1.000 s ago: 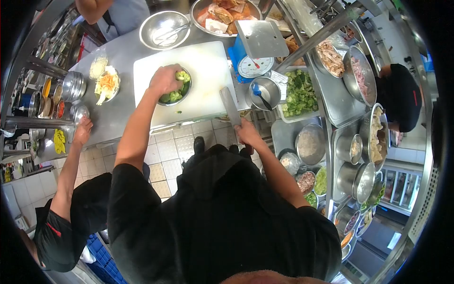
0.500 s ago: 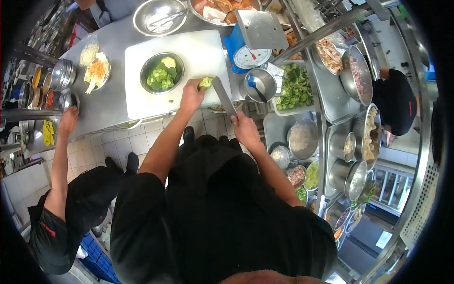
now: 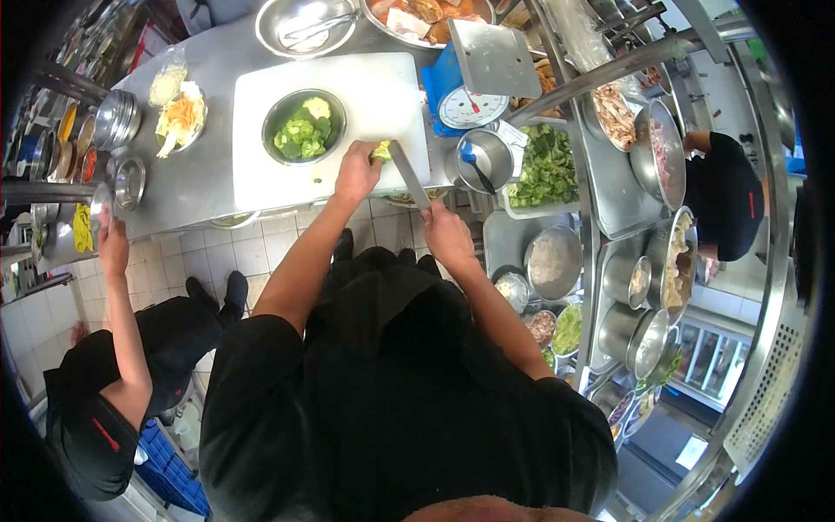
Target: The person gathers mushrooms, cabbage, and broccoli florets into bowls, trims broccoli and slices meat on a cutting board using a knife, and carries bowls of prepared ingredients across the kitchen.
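Observation:
My left hand (image 3: 357, 170) is closed on a piece of broccoli (image 3: 381, 151) over the right part of a white cutting board (image 3: 383, 87). Gripped by its handle in my right hand (image 3: 449, 233) is a knife (image 3: 409, 176). Its broad blade reaches up and left, with the tip against or right beside the broccoli; I cannot tell whether it touches. To the left on the board stands a metal bowl (image 3: 271, 143) holding green broccoli florets (image 3: 304, 129). A small green scrap (image 3: 317, 180) lies below the bowl.
Right of the board are a blue scale (image 3: 448, 70), a metal pot (image 3: 487, 157) with a blue-handled utensil and a tub of cut greens (image 3: 544, 165). A shelf with several food bowls rises farther right. At left, a co-worker's hand (image 3: 113, 248) holds a metal bowl.
The co-worker's hand at left has moved down and picked up a bowl. My hands, the broccoli and the knife keep nearly the same pose, while the view shifts slightly.

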